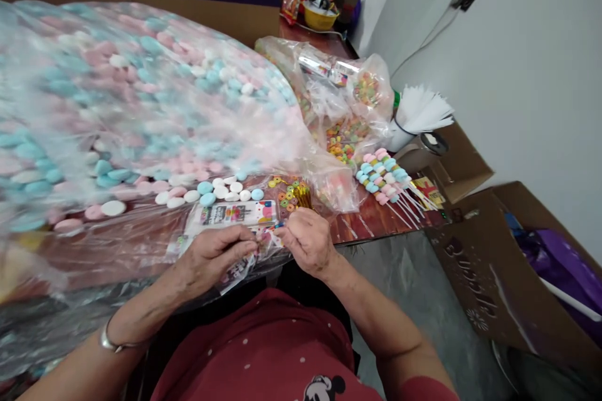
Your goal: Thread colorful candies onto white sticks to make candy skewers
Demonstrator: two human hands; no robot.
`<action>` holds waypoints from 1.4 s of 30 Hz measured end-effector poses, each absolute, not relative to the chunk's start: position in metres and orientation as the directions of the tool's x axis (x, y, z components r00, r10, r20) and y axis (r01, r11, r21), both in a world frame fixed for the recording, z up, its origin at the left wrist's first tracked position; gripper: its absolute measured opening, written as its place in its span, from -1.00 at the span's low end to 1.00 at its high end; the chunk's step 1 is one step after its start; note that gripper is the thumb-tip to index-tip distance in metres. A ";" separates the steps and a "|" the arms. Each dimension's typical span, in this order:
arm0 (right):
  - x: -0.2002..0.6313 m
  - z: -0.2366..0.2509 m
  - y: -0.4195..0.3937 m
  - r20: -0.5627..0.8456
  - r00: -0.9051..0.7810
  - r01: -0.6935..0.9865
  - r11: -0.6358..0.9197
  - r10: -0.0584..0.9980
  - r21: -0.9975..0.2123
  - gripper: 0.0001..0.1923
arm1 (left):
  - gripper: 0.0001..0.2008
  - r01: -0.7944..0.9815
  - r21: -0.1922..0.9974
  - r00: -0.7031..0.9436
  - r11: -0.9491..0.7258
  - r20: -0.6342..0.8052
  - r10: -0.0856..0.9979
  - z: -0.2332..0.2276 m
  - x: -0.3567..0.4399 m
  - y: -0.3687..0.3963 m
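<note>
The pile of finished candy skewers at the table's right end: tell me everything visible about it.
The pile of finished candy skewers is a loose heap of thin white sticks, each threaded with round pink, blue and white marshmallow-like sweets. They lie flat on the glossy reddish-brown wooden table, bare stick ends fanning right toward the table edge. A clear plastic bag of coloured ring sweets lies just behind. Neither hand touches them.
</note>
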State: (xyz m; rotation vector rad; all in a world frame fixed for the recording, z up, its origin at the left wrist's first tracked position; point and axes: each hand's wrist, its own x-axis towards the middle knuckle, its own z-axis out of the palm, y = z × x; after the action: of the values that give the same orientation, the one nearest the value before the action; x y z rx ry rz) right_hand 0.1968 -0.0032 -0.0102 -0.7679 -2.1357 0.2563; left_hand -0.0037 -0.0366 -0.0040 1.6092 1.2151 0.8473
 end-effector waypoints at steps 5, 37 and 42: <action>0.226 0.002 -0.004 0.609 -0.446 0.494 0.747 0.656 -0.444 -0.63 | -0.77 0.265 0.960 0.160 -0.085 0.043 0.986 -0.006 0.000 -0.038; 0.314 0.042 0.000 0.676 -0.551 0.645 0.764 0.490 -0.029 -0.64 | -0.67 0.112 0.980 0.322 0.165 -0.193 0.927 -0.014 -0.021 -0.039; 0.313 0.039 0.001 0.636 -0.613 0.606 0.796 0.468 -0.002 -0.62 | -0.64 0.028 0.976 0.369 0.217 -0.212 0.905 -0.016 -0.022 -0.037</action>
State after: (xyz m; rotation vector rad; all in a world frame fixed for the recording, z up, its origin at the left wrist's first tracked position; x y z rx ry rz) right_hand 0.3134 0.0014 0.0394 -0.7911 -2.3425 -0.2811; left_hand -0.0218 -0.0369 -0.0158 1.1945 1.0153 0.7804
